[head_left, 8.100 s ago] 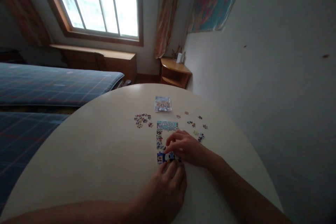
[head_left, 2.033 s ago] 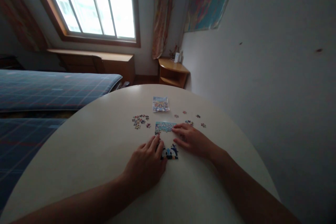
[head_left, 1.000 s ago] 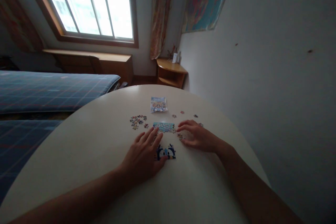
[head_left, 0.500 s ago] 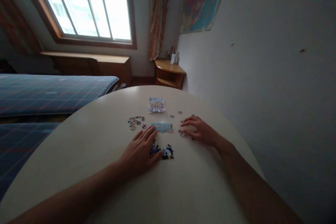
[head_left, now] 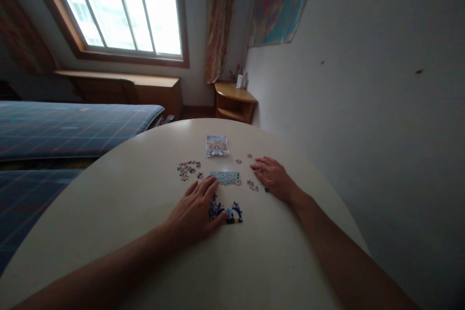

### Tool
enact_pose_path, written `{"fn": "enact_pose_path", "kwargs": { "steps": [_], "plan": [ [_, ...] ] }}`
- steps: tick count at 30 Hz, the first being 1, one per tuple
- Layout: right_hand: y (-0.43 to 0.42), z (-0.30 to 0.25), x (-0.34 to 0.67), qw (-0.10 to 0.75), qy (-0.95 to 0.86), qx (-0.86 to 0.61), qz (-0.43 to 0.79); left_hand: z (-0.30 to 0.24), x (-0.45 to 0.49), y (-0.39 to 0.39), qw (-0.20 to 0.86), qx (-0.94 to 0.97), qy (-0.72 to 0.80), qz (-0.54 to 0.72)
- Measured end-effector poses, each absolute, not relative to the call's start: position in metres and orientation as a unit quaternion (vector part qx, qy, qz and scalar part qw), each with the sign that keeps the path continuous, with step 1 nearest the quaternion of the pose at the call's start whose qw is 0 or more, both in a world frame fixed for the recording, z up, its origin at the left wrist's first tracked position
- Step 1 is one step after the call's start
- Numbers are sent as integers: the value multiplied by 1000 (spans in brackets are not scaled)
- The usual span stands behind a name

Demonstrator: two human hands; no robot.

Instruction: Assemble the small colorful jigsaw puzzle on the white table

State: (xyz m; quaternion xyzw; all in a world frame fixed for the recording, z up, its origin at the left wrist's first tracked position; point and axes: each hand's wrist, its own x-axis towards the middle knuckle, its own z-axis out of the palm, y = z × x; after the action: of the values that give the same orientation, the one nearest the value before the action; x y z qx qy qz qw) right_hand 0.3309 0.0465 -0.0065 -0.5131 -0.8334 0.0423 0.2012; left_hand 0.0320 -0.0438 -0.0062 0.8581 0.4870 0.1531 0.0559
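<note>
My left hand (head_left: 196,208) lies flat with its fingers outstretched. Its fingertips reach the near-left corner of an assembled blue puzzle strip (head_left: 228,178), and its thumb rests on a darker joined puzzle section (head_left: 235,212), partly covering it. To the right, my right hand (head_left: 272,177) is open, palm down over the table, its fingers extended above loose pieces that they partly hide. A few joined or touching puzzle pieces (head_left: 252,185) lie just left of it, and a dark piece (head_left: 267,190) shows by its near edge.
A heap of loose puzzle pieces (head_left: 188,169) lies left of the strip. Beyond stands a picture sheet or packet (head_left: 217,146); two single pieces lie right of it. The round white table (head_left: 152,193) has a plaid mattress (head_left: 72,128) to its left and a wall (head_left: 363,106) at right.
My right hand has shifted slightly, its fingers now flatter and stretched left, uncovering pieces nearer me. My left hand stays on the puzzle with hardly any movement.
</note>
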Motion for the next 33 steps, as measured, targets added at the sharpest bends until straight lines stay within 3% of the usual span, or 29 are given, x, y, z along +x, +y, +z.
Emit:
{"fn": "enact_pose_path", "kwargs": {
  "steps": [14,17,24,33],
  "plan": [
    [49,4,345,276,-767,-577,50,-10,30,-44,50,862,477,162],
    [43,19,355,235,-730,-635,93,-9,30,-44,53,862,479,158],
    [21,46,359,118,-776,-585,206,-7,31,-45,54,863,478,155],
    [16,52,352,55,-765,-593,245,-7,32,-43,61,862,481,149]
  ]
}}
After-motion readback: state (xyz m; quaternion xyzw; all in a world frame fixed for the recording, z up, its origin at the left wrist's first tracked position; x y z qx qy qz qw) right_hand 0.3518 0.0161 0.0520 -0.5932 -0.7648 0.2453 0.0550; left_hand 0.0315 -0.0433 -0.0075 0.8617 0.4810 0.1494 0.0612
